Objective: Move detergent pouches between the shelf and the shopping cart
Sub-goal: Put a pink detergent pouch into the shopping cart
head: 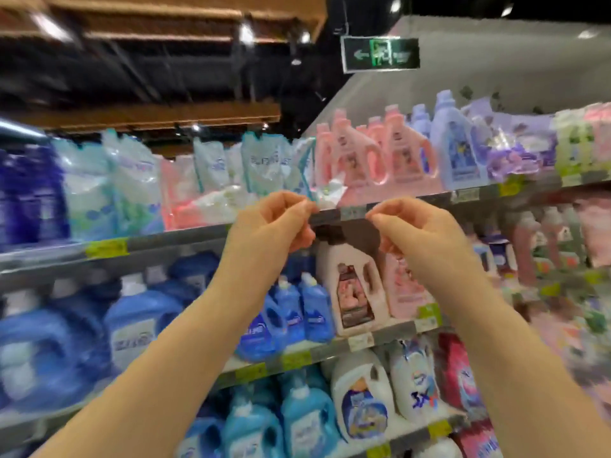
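Pale blue and white plastic pouches (261, 163) stand in a row on the top shelf (165, 238), from the upper left of the frame to its centre. Their long axis is vertical and their sealed tops point up; some of them lean a little to the side. The last pouch (302, 170) of the row, white with a teal edge, stands just left of the pink bottles (350, 153), and its lower corner comes down to the front edge of the shelf.

The left hand (274, 223) is raised in the centre of the frame, just under this corner. Its fingers are curled and the thumb meets the forefinger right at the shelf edge, but the blur hides whether they pinch the pouch. The right hand (420, 233) is beside it, a little right of centre and apart from it. Its fingers are curled in too, thumb tip against forefinger, with nothing visible between them, close to a grey price label (353, 213) on the shelf edge.

Blue bottles (287, 319) fill the lower shelves in the lower left and centre. A green sign (380, 54) hangs at the top, right of centre.
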Action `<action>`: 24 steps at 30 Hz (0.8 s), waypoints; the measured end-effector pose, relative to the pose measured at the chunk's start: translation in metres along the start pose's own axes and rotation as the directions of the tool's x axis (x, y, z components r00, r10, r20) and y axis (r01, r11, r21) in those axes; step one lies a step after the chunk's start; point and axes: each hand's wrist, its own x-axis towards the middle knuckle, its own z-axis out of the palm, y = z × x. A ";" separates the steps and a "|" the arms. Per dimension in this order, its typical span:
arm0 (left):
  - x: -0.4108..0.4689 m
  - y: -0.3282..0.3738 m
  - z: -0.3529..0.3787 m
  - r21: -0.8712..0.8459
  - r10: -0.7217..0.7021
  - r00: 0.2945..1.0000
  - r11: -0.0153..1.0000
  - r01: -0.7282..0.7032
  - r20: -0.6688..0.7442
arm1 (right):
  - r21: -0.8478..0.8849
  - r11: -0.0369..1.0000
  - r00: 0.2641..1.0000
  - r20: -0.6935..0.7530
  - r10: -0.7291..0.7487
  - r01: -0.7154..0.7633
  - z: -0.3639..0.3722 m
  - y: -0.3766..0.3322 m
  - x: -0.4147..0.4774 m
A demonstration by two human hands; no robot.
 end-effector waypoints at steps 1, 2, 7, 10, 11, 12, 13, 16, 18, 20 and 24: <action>0.004 -0.001 -0.022 0.039 0.012 1.000 0.999 -0.011 -0.027 | 0.028 0.999 1.000 0.020 -0.016 0.015 0.021 -0.001 0.005; 0.009 -0.003 -0.042 0.082 0.027 0.998 0.996 -0.023 -0.054 | 0.045 0.999 0.998 0.045 -0.032 0.030 0.040 -0.001 0.010; 0.034 -0.018 -0.118 0.323 0.108 0.978 0.945 -0.046 -0.177 | 0.070 0.994 0.983 0.157 -0.099 0.089 0.111 0.006 0.048; 0.056 -0.033 -0.149 0.449 0.174 0.960 0.891 -0.059 -0.220 | 0.049 0.988 0.968 0.200 -0.154 0.147 0.143 0.025 0.081; 0.065 -0.040 -0.158 0.480 0.187 0.955 0.875 -0.057 -0.228 | 0.021 0.984 0.960 0.216 -0.179 0.179 0.152 0.034 0.093; 0.074 -0.048 -0.166 0.511 0.198 0.953 0.858 -0.055 -0.230 | -0.010 0.977 0.950 0.237 -0.203 0.211 0.161 0.042 0.106; 0.083 -0.057 -0.173 0.540 0.201 0.953 0.840 -0.049 -0.226 | -0.036 0.971 0.941 0.258 -0.221 0.237 0.168 0.051 0.119; 0.114 -0.088 -0.193 0.658 0.221 0.953 0.753 -0.031 -0.208 | -0.108 0.952 0.919 0.311 -0.242 0.287 0.187 0.082 0.162; 0.139 -0.109 -0.206 0.724 0.209 0.955 0.689 0.007 -0.208 | -0.155 0.946 0.914 0.343 -0.219 0.285 0.201 0.102 0.195; 0.168 -0.132 -0.215 0.765 0.163 0.965 0.642 0.054 -0.204 | -0.198 0.944 0.906 0.387 -0.171 0.263 0.219 0.123 0.229; 0.215 -0.172 -0.223 0.857 0.073 0.991 0.511 0.059 -0.112 | -0.278 0.941 0.884 0.465 -0.045 0.194 0.261 0.157 0.270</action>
